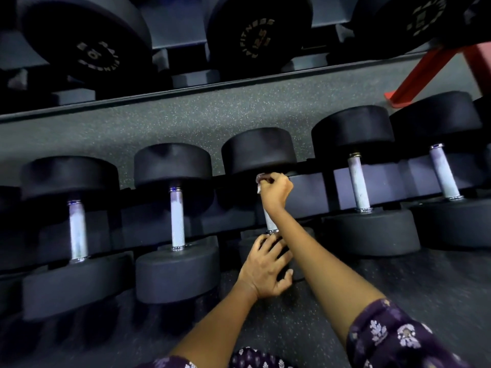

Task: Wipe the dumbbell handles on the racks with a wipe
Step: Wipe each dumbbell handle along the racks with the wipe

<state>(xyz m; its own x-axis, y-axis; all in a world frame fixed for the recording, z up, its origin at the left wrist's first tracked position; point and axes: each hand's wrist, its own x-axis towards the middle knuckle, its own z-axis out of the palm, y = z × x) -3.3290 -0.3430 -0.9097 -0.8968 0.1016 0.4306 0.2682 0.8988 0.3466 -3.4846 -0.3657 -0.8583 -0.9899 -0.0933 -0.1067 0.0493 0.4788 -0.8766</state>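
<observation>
On the rack [313,192], right hand [275,191] pinches wipe [259,181] atop handle [269,221] (left hand [265,266] spread).

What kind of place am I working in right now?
Most likely a gym's free-weight area. Round-headed dumbbells sit in rows on a tiered rack, the upper ones printed with a fitness brand, above speckled rubber flooring.

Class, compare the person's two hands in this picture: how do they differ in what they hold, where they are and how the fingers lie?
The right hand is curled round a wipe at the far end of the middle dumbbell's handle; the left hand holds nothing. The right hand is closed; the left lies with fingers spread over that dumbbell's near head. The right reaches farther from the camera. Both touch the same dumbbell.
</observation>
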